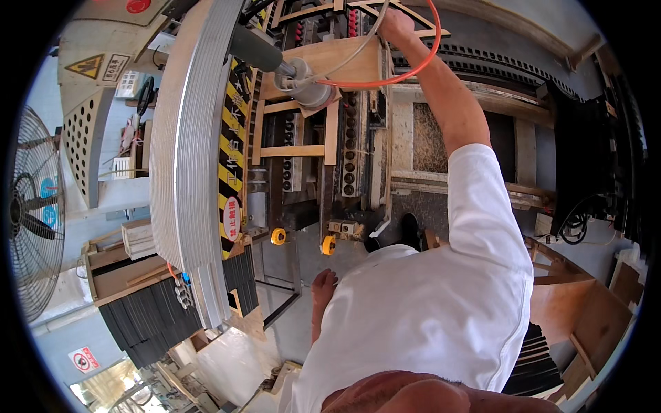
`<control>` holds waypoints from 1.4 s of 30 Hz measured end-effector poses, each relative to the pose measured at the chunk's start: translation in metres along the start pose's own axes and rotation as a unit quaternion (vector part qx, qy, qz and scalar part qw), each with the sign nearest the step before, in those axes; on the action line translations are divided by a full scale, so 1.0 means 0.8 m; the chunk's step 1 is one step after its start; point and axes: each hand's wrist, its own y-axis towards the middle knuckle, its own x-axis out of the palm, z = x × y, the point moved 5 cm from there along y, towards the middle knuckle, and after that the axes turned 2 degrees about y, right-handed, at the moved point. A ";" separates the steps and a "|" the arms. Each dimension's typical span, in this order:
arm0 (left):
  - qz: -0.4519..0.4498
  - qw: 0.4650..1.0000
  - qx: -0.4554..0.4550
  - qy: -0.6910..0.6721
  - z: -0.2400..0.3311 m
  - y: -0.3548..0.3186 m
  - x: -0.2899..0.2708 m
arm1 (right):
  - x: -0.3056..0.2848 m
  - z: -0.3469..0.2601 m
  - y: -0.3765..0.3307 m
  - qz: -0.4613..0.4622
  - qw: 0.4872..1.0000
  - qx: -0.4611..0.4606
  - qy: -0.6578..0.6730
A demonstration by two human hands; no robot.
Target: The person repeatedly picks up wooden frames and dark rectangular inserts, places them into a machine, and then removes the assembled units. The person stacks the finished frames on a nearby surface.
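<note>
Pale wood forms the slatted frame (296, 151) that lies on the machine (350, 151) at twelve o'clock, its far part hidden behind a grey cylinder (313, 95) and a wooden board (358, 58). Toward one o'clock the right hand (397, 27) is beside a second wooden frame (430, 32); I cannot tell whether its grip is pinching the wood or merely resting there. Near the middle, toward six o'clock, the left hand (323, 283) hangs with fingers loosely curled and nothing visible in them, though its inner side is hidden, so I cannot tell how tightly that grip is pressed together. An orange hose (413, 79) crosses the right forearm in view and could snag if the arm swings back carelessly. If the cylinder presses down, fingers slipped beneath it could be pinched. A one-sided pull might skew the second frame, since the left hand gives it no support.
</note>
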 end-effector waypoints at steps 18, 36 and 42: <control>0.008 1.000 -0.010 0.010 -0.006 -0.014 0.003 | -0.097 -0.043 -0.081 0.022 0.991 -0.078 0.103; 0.007 1.000 0.000 -0.002 -0.007 -0.017 0.003 | -0.092 -0.056 -0.073 -0.053 0.994 0.028 0.087; 0.003 1.000 -0.012 -0.001 -0.011 -0.007 -0.004 | -0.033 -0.005 -0.040 -0.027 0.996 0.028 0.078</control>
